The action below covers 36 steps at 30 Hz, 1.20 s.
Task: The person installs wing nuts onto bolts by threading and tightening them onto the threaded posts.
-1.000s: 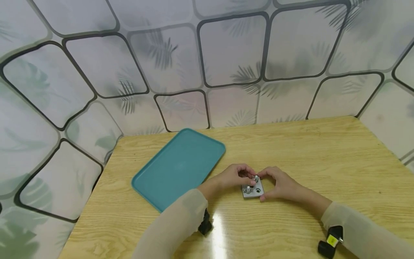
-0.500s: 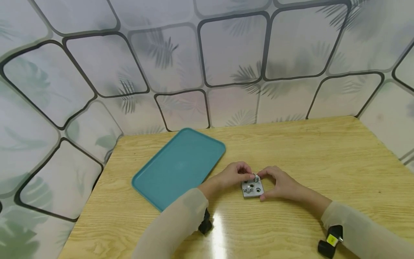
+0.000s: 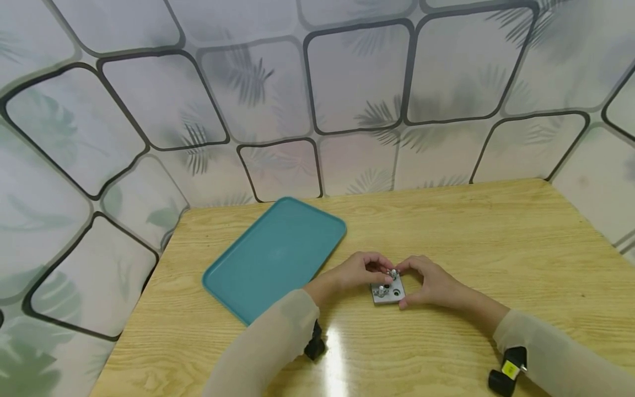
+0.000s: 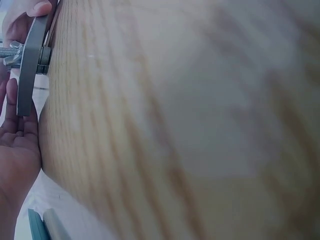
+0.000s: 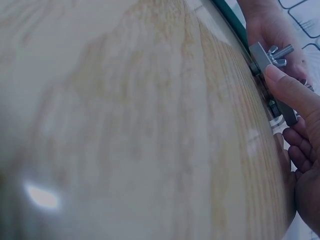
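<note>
A small grey metal plate with round holes lies on the table between both hands. Two bolts with wing nuts stand up from it; the near wing nut is untouched. At the far wing nut, my left hand pinches with thumb and fingers, which partly cover it. My right hand grips the plate at its right side, thumb at the near corner and fingers at the far one. In the right wrist view, the right thumb presses on the plate's edge, and bolt heads show under the plate.
A teal tray lies slanted to the left of the hands, its right edge close to the left forearm. The wooden table meets a patterned curtain at the back. Black wrist cameras hang from the sleeves.
The left thumb moved up over the far wing nut, then came back down towards the near side. The plate and the right hand stay where they were.
</note>
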Motion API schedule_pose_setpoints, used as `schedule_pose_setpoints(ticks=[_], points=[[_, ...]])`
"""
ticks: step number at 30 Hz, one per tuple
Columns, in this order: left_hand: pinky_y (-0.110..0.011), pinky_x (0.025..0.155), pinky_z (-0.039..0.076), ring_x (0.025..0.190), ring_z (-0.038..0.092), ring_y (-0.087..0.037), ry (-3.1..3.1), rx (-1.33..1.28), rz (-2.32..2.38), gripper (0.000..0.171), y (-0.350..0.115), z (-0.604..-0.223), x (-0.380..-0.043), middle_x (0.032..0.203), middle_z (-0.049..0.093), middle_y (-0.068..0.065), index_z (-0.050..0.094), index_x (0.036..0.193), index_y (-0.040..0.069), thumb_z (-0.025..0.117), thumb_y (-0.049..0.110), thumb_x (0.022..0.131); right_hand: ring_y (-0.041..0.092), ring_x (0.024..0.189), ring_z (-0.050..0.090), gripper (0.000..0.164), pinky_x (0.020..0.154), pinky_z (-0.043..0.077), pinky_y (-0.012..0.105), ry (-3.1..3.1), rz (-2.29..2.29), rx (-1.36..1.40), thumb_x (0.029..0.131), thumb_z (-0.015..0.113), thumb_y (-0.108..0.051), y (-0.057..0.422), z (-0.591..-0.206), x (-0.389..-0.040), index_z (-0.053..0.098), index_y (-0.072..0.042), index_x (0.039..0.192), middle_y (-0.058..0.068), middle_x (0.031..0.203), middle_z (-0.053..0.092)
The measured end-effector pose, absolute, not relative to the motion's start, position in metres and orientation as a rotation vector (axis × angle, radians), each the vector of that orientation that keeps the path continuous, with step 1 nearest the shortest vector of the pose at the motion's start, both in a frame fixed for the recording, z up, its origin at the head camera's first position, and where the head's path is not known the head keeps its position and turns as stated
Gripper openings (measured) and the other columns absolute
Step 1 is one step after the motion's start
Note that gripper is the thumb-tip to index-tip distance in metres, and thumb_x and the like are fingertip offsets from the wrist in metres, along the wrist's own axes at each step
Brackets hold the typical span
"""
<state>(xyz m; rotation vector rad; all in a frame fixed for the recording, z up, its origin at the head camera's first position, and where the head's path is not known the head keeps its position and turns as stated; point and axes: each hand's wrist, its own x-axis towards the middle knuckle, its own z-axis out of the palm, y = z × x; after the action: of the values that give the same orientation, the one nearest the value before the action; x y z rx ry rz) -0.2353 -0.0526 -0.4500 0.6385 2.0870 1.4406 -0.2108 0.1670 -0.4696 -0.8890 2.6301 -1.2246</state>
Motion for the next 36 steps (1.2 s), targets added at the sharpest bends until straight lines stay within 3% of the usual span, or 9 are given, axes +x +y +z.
schedule_pose_setpoints(ticks=[8,16,20,29,36], points=[[-0.016,0.077,0.043,0.085,0.053,-0.003,2.126,0.638,1.412,0.021,-0.0522,-0.4489,-0.2347,0.098,0.062,0.000,0.063,0.107,0.009,0.061,0.018,0.087,0.013,0.103,0.045,0.062,0.089,0.036,0.033,2.638,-1.242,-0.883,0.057,0.084,-0.041,0.1670,-0.4702,-0.2099,0.058,-0.018,0.108,-0.007,0.109,0.058],[-0.017,0.071,0.042,0.080,0.050,-0.005,2.088,0.527,1.500,0.014,-0.0511,-0.4448,-0.2332,0.088,0.056,0.002,0.056,0.099,0.005,0.057,0.017,0.090,0.016,0.105,0.045,0.064,0.091,0.036,0.033,2.618,-1.218,-0.846,0.057,0.082,-0.044,0.1666,-0.4674,-0.2101,0.057,-0.016,0.109,-0.004,0.111,0.058],[-0.017,0.075,0.042,0.083,0.051,-0.004,2.087,0.583,1.461,0.018,-0.0517,-0.4448,-0.2336,0.094,0.059,0.001,0.059,0.104,0.007,0.054,0.020,0.092,0.015,0.105,0.044,0.064,0.091,0.036,0.032,2.619,-1.206,-0.836,0.057,0.082,-0.045,0.1667,-0.4665,-0.2095,0.057,-0.016,0.109,-0.005,0.111,0.057],[-0.016,0.075,0.043,0.083,0.052,-0.002,2.107,0.673,1.386,0.026,-0.0524,-0.4476,-0.2348,0.091,0.059,0.006,0.062,0.107,0.011,0.067,0.020,0.083,0.014,0.104,0.044,0.064,0.089,0.038,0.032,2.636,-1.198,-0.848,0.057,0.082,-0.045,0.1673,-0.4661,-0.2088,0.057,-0.016,0.109,-0.005,0.111,0.056],[-0.016,0.073,0.043,0.081,0.052,-0.003,2.142,0.606,1.413,0.023,-0.0509,-0.4493,-0.2346,0.090,0.059,0.002,0.062,0.105,0.010,0.066,0.019,0.084,0.014,0.103,0.045,0.063,0.088,0.037,0.030,2.632,-1.208,-0.887,0.058,0.082,-0.044,0.1687,-0.4692,-0.2102,0.056,-0.017,0.110,-0.005,0.111,0.057]])
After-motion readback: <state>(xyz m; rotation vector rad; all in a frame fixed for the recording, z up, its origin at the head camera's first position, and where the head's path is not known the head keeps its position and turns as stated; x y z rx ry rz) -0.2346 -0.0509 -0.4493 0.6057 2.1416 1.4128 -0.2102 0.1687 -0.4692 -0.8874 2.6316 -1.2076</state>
